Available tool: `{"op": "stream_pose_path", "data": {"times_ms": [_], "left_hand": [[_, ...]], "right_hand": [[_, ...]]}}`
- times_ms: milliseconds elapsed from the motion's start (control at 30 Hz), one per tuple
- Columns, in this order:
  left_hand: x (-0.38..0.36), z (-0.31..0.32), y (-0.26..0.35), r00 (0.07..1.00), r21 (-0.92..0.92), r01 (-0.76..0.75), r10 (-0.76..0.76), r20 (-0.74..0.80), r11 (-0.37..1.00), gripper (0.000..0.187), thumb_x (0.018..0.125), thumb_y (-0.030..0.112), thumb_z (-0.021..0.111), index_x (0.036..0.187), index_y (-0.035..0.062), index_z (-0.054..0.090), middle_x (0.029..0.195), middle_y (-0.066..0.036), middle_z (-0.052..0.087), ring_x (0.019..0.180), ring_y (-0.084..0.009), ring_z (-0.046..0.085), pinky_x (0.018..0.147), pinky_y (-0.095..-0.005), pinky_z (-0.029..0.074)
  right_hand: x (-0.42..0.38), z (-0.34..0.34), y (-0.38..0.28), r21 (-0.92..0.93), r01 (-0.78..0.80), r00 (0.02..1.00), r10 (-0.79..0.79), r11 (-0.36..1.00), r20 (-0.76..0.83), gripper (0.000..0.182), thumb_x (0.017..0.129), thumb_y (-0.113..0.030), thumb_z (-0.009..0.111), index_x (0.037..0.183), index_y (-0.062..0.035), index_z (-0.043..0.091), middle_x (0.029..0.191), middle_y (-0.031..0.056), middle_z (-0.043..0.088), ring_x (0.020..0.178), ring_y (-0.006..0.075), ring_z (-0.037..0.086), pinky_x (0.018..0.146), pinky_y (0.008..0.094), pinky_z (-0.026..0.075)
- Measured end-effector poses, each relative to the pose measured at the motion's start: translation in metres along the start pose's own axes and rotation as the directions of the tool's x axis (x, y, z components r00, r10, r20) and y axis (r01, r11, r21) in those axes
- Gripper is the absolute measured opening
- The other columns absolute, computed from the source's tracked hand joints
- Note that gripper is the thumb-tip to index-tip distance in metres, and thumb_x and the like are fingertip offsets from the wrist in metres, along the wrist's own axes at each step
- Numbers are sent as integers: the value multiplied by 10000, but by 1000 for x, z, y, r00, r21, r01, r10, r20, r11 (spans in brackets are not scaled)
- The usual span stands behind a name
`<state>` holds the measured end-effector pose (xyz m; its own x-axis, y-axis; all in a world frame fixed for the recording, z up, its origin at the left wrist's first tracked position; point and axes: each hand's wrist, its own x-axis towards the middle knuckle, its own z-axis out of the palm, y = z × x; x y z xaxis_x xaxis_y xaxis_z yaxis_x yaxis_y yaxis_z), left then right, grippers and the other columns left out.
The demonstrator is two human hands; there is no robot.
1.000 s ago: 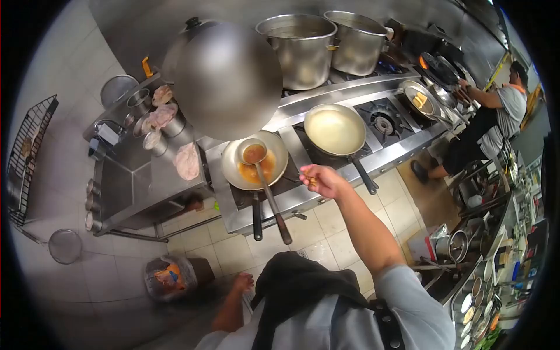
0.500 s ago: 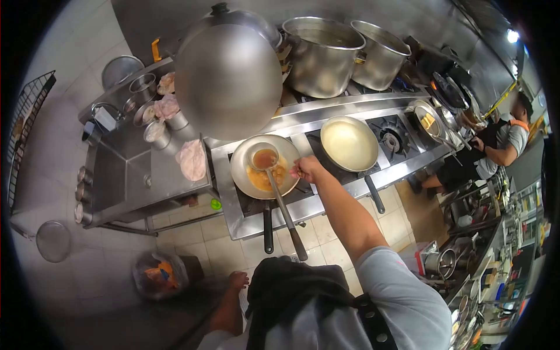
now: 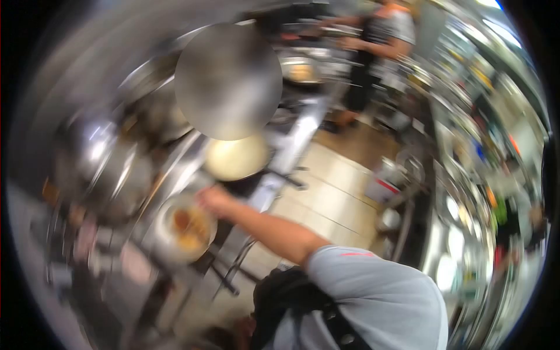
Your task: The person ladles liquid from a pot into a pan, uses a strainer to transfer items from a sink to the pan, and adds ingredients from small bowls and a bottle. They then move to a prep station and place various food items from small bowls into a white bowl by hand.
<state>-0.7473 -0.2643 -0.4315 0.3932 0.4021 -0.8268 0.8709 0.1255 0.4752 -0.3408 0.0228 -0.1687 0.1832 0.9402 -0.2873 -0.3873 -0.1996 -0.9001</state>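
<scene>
My right hand is at the right rim of a pan that holds brown liquid and yellowish food. Motion blurs its fingers, so what they hold cannot be made out. A ladle with brown sauce rests in that pan, its long handle pointing toward me. Beyond my hand, a second pan holds a pale yellow layer, partly covered by a round grey blur. My left hand is a dim smear low beside the black apron, its fingers indistinct.
Large metal pots stand behind the stove. A co-worker stands at its far end, near a pan of yellow food. Shelving with dishes runs along the right. A white container is near the tiled floor.
The view has swung to the right and blurred, bringing more of the right-hand shelving into sight. My right hand remains beside the sauce pan. The ladle is still in it.
</scene>
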Motion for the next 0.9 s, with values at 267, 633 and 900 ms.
{"op": "stream_pose_path", "data": {"times_ms": [267, 633, 900], "left_hand": [[108, -57, 182, 982, 69, 114, -123, 142, 991, 325, 846, 364, 484, 872, 83, 646, 885, -144, 628, 843, -249, 610, 683, -447, 478], [134, 72, 418, 961, 200, -108, 50, 274, 974, 335, 840, 356, 504, 926, 61, 637, 929, -169, 620, 889, -277, 602, 724, -446, 477], [117, 214, 529, 944, 359, -168, 45, 327, 918, 351, 836, 351, 519, 965, 44, 630, 962, -187, 615, 923, -297, 596, 753, -445, 477]], "right_hand": [[-195, -220, -15, 40, -112, 968, 118, 993, -219, 183, 888, -225, 524, 918, -65, 605, 796, 62, 624, 667, 141, 611, 531, 270, 489], [-651, -579, -155, -486, -618, -290, -754, 618, -590, 259, 844, -171, 465, 822, 35, 621, 799, 244, 639, 709, 362, 633, 616, 421, 509], [-738, -699, -155, -318, -752, 14, -468, 577, -883, 212, 732, -96, 592, 878, 49, 646, 931, 251, 637, 917, 394, 615, 783, 430, 506]]}}
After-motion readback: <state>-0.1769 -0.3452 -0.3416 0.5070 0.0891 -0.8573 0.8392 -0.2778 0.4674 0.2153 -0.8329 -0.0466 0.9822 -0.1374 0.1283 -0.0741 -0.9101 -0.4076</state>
